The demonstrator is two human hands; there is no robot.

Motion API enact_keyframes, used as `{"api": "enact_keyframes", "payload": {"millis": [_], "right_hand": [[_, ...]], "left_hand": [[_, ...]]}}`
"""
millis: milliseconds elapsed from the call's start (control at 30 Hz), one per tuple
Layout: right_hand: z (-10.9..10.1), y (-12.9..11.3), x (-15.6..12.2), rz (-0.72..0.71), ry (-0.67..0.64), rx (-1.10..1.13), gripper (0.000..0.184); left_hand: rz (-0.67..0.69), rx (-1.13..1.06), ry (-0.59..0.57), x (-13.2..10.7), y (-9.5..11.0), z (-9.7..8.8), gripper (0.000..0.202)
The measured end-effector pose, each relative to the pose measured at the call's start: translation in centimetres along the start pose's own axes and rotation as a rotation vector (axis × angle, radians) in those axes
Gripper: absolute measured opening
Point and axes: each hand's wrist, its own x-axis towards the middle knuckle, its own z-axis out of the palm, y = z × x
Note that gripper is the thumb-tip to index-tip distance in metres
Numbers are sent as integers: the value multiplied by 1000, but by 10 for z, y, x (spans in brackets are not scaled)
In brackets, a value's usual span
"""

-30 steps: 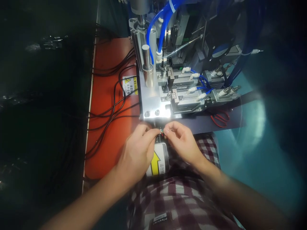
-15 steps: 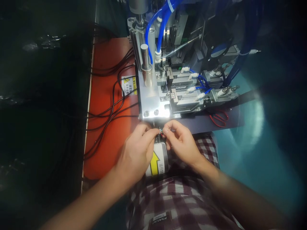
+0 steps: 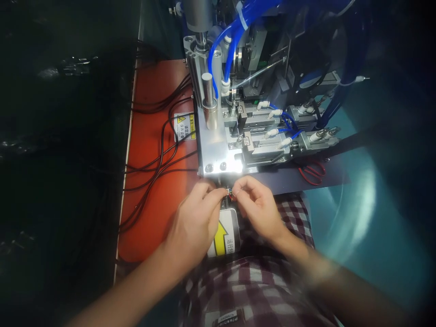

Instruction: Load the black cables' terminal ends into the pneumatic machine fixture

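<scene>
My left hand [image 3: 200, 215] is closed in a pinch, thumb and forefinger on a small shiny part with thin coloured wires [image 3: 229, 192]. Facing it, my right hand [image 3: 259, 206] also pinches, its fingertips at the wire side of the same part. Red and greenish bits show between the fingertips; the exact kind of part is too small to make out. Both hands are just in front of the machine's metal plate [image 3: 214, 145], above a white label with a yellow arrow [image 3: 223, 234].
Pneumatic cylinders [image 3: 265, 145] with white fittings and blue hoses [image 3: 235, 32] stand behind my hands. Red-handled scissors [image 3: 312, 172] lie at the right on the dark base. Black cables [image 3: 160, 159] cross the orange surface [image 3: 143, 245] at the left, near a warning label [image 3: 184, 126].
The whole view has shifted slightly, so the machine and hands sit a little lower. Both hands keep their pinch on the small wired part.
</scene>
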Motion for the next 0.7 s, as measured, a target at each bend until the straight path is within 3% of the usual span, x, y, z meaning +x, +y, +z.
{"api": "enact_keyframes", "payload": {"millis": [133, 467, 700], "right_hand": [[0, 2, -1, -11, 1, -7, 14], [2, -7, 2, 129, 9, 96, 16], [-1, -2, -1, -148, 43, -232, 14]], "left_hand": [[3, -8, 1, -1, -1, 1, 25], [15, 16, 3, -1, 0, 0, 26], [18, 50, 4, -1, 1, 0, 26]]}}
